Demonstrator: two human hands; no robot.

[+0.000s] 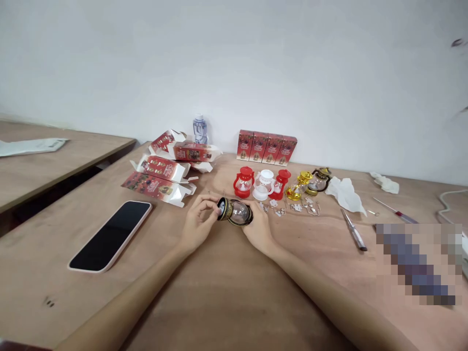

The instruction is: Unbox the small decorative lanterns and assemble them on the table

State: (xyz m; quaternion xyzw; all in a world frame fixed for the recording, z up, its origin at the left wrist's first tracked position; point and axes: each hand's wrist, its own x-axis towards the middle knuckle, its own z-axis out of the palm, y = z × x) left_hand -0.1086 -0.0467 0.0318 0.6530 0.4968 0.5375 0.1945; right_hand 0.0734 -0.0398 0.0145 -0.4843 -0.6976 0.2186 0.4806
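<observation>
Both my hands hold a small black-and-gold toy lantern (235, 211) with a clear globe, lying on its side just above the wooden table (226, 292). My left hand (197, 222) pinches its dark end cap with the fingertips. My right hand (259, 228) cups the lantern's other end from the right. Just behind stand a row of little lanterns: a red lantern (243, 183), a white lantern (263, 185), another red lantern (280, 184), a gold lantern (299, 185) and a black-gold lantern (319, 180). Several small metal parts (292, 208) lie in front of them.
A phone (112, 235) lies face up at the left. Opened red boxes (164, 173) are piled behind it, with closed red boxes (266, 147) and a water bottle (200, 129) by the wall. Crumpled tissue (345, 194) and two screwdrivers (354, 230) lie right. A second table (54, 156) stands left.
</observation>
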